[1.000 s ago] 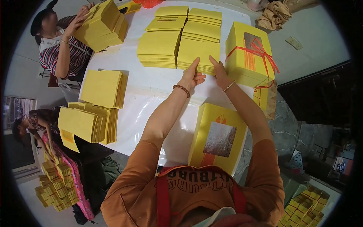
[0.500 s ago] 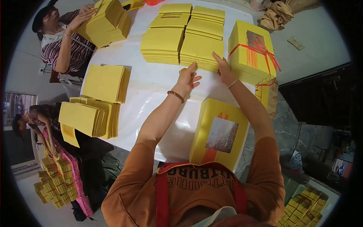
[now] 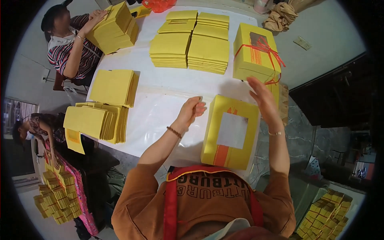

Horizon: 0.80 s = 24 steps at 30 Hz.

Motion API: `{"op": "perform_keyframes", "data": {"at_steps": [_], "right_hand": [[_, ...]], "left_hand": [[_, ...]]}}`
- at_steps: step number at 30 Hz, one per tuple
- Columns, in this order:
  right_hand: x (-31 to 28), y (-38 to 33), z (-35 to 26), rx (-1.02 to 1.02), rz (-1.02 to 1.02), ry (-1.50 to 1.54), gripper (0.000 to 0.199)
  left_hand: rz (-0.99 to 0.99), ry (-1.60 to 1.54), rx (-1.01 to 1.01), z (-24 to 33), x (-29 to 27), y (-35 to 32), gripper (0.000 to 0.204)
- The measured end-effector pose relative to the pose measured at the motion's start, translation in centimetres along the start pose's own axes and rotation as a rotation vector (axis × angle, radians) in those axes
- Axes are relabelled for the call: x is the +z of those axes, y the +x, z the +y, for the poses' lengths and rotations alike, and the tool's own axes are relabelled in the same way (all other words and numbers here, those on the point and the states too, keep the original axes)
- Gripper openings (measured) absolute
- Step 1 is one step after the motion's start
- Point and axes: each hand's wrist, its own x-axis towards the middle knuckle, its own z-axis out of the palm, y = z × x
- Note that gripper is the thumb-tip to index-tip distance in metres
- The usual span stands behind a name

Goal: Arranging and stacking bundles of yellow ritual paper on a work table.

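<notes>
A yellow block [image 3: 212, 136] with a pale rectangular window and an orange band lies on the white table [image 3: 160, 104] close in front of me. My left hand [image 3: 191, 112], its fingers half curled and empty, hovers just off the block's far left corner. Past its far right corner is my right hand [image 3: 263, 98], fingers stretched out, holding nothing. Beyond my hands, two rows of flat yellow paper packets [image 3: 209, 50] are piled in neat stacks. To their right stands a taller yellow bundle [image 3: 244, 66] tied with red ribbon.
More yellow packets [image 3: 112, 88] lie in leaning stacks at the table's left. A person [image 3: 66, 48] at the far left holds a big yellow pile [image 3: 116, 32]; another person [image 3: 38, 128] bends over yellow bundles [image 3: 60, 192]. A red plastic bag [image 3: 159, 5] lies at the far edge.
Both my hands have come away from the front right packet stack and drawn back toward me. They now flank the far end of the near yellow block.
</notes>
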Motion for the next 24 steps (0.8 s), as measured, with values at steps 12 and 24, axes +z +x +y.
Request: {"op": "perform_keyframes", "data": {"at_steps": [12, 24], "right_hand": [[-1.0, -13.5, 15.9, 0.02, 0.391, 0.319, 0.056], [1.3, -16.0, 13.3, -0.224, 0.406, 0.116, 0.055]], "left_hand": [[-0.276, 0.193, 0.134, -7.4, 0.9, -5.7, 0.071], [-0.043, 0.616, 0.467, -3.2, 3.3, -11.3, 0.055]]}}
